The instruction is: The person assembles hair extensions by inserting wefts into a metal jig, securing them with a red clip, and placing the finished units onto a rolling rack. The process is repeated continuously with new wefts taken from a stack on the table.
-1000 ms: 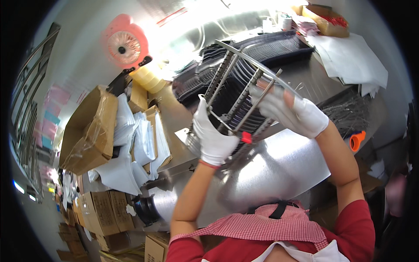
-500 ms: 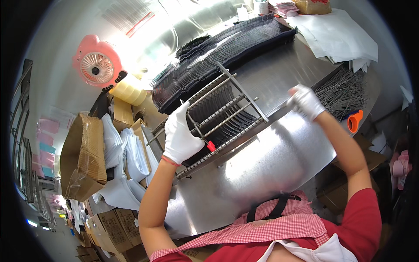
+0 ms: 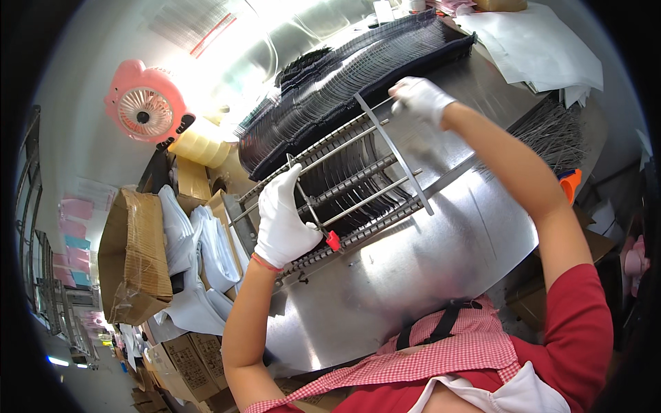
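Note:
A metal rack [image 3: 396,155] of slotted bars and rods lies tilted across the steel worktop, with a row of thin black curved pieces [image 3: 354,165] in it. My left hand [image 3: 281,217], in a white glove, is closed round the rack's left part. Beside its fingers a red clip [image 3: 333,240] sits on a rod. My right hand [image 3: 421,100], gloved too, is above the rack's far right corner with its fingers drawn together. A faint thin line runs from the fingertips toward the rack; what they pinch is too fine to make out.
Behind the rack lies a long stack of black curved pieces [image 3: 358,76]. Thin metal wires [image 3: 551,134] are heaped at the right, near an orange tape dispenser [image 3: 570,182]. White sheets [image 3: 533,48] cover the far right corner. Cardboard box [image 3: 134,255] and pink fan [image 3: 144,110] stand left.
My right hand has moved left and away from me, from beside the wire heap to the rack's far right corner. My left hand keeps its hold on the rack.

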`<state>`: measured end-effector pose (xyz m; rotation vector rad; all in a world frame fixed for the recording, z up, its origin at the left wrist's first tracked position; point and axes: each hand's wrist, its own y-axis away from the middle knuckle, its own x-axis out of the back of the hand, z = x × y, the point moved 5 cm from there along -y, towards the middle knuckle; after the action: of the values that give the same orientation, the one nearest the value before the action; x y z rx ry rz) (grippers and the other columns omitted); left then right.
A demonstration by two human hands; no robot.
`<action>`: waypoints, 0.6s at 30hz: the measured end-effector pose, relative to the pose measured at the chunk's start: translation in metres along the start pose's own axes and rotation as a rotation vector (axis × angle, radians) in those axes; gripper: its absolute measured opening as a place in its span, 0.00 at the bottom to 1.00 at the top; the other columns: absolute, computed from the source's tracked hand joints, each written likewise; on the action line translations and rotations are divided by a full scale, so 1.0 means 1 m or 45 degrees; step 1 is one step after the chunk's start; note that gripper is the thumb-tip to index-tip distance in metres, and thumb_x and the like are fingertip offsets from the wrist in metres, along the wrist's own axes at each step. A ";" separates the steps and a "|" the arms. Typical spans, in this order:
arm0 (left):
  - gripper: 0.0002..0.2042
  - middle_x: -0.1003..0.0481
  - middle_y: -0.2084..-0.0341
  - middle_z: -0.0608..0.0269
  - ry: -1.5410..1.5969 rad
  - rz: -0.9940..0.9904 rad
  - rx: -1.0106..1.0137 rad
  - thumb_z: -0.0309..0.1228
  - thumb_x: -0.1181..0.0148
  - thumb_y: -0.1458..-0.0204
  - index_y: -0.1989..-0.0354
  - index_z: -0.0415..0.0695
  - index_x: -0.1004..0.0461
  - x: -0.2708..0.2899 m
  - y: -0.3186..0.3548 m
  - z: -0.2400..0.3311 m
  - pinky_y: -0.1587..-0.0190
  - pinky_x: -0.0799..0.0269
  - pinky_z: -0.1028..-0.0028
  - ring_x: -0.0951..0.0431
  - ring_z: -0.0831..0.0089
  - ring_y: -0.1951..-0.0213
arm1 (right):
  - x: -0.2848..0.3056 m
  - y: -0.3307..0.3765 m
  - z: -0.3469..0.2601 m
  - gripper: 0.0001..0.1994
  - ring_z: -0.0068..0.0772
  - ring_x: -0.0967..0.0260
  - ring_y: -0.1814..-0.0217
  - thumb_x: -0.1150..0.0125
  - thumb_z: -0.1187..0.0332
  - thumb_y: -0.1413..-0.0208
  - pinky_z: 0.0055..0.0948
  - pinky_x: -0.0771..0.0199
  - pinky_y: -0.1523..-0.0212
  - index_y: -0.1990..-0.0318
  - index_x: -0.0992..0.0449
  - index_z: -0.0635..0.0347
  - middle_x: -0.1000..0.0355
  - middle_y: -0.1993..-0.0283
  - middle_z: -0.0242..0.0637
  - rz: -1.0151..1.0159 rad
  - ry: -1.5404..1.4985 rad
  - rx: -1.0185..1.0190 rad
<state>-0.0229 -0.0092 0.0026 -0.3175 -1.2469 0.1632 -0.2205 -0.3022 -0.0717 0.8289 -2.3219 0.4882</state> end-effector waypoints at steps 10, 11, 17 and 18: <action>0.48 0.33 0.42 0.46 0.094 -0.062 0.185 0.28 0.31 0.69 0.31 0.41 0.43 -0.005 -0.010 -0.032 0.33 0.44 0.57 0.35 0.49 0.39 | 0.145 0.089 0.107 0.14 0.23 0.46 0.81 0.52 0.59 0.29 0.25 0.46 0.79 0.69 0.34 0.52 0.43 0.80 0.26 1.334 -1.602 0.005; 0.48 0.33 0.42 0.46 0.090 -0.061 0.185 0.28 0.31 0.69 0.31 0.41 0.43 -0.009 -0.011 -0.036 0.33 0.44 0.57 0.35 0.49 0.39 | 0.121 0.105 0.088 0.12 0.24 0.42 0.75 0.52 0.61 0.29 0.26 0.41 0.73 0.66 0.33 0.54 0.40 0.77 0.28 1.085 -1.585 0.005; 0.48 0.32 0.44 0.46 0.059 -0.065 0.200 0.29 0.31 0.70 0.31 0.42 0.42 -0.009 -0.013 -0.034 0.34 0.43 0.58 0.34 0.49 0.40 | 0.042 0.257 0.000 0.20 0.23 0.34 0.64 0.35 0.57 0.39 0.30 0.29 0.60 0.47 0.30 0.60 0.31 0.60 0.29 -0.451 -1.374 -0.280; 0.48 0.32 0.44 0.46 0.056 -0.066 0.201 0.29 0.31 0.70 0.32 0.42 0.42 -0.010 -0.016 -0.032 0.34 0.43 0.58 0.34 0.49 0.40 | 0.032 0.276 -0.001 0.22 0.23 0.33 0.63 0.35 0.57 0.38 0.29 0.29 0.58 0.45 0.31 0.60 0.31 0.59 0.29 -0.573 -1.419 -0.451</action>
<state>0.0037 -0.0326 -0.0106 -0.1514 -1.1897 0.2077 -0.4229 -0.1125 -0.0862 1.6466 -2.8469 -0.7634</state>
